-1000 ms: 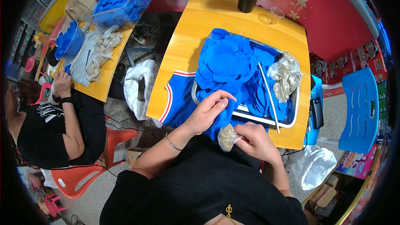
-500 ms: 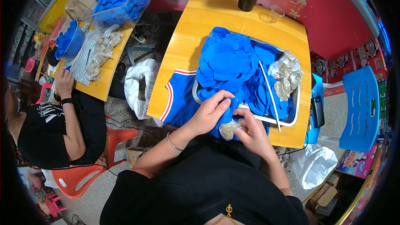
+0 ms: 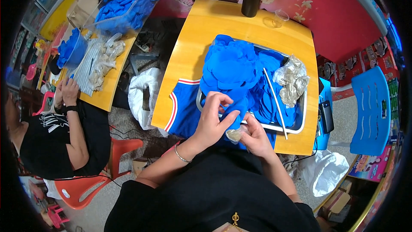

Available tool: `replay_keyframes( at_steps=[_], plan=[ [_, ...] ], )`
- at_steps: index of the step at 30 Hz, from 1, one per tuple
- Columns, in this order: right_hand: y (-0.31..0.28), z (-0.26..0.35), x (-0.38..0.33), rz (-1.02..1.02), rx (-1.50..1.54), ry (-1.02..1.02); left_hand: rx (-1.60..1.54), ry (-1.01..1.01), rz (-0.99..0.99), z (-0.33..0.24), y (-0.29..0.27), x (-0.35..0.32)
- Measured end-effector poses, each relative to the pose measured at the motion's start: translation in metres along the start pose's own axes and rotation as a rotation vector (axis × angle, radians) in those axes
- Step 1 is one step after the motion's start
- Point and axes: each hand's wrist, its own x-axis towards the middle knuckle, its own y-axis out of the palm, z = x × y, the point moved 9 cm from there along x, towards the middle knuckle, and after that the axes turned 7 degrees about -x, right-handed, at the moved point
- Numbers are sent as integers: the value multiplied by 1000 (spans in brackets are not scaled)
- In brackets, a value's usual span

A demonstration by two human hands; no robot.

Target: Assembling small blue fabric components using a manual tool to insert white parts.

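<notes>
At the near edge of the yellow wooden table, your left hand has changed most: thumb and forefinger, close together a half second ago, are now well parted, the thumb at the blue fabric disc. Whether your hidden fingers clasp the disc, I cannot tell. Your right hand pinches the small clear plastic bag, tan contents inside, just below the disc; its fingers sit higher, nearer the disc, than one second ago. Reading: the left hold has probably loosened for a regrip, while the right keeps the bag steady.

Surroundings: the metal tray lies beyond your hands, heaped with blue fabric discs; a white rod crosses its near rim, crumpled clear plastic bags at its right end. The blue jersey, red-and-white trimmed, lies left of the tray.
</notes>
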Motion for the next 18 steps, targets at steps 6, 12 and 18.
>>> replay_keyframes(
  at_steps=[6, 12, 18],
  plan=[
    [-3, 19, 1, -63, -10, -94, -37, 51, 37, -1, -3, -13],
    [-13, 17, 1, -49, -43, -84, -659, -211, 222, 15, 18, -20],
    [-22, 23, -2, -173, -359, -198, -665, -386, 314, 33, 22, -24]
  ],
)
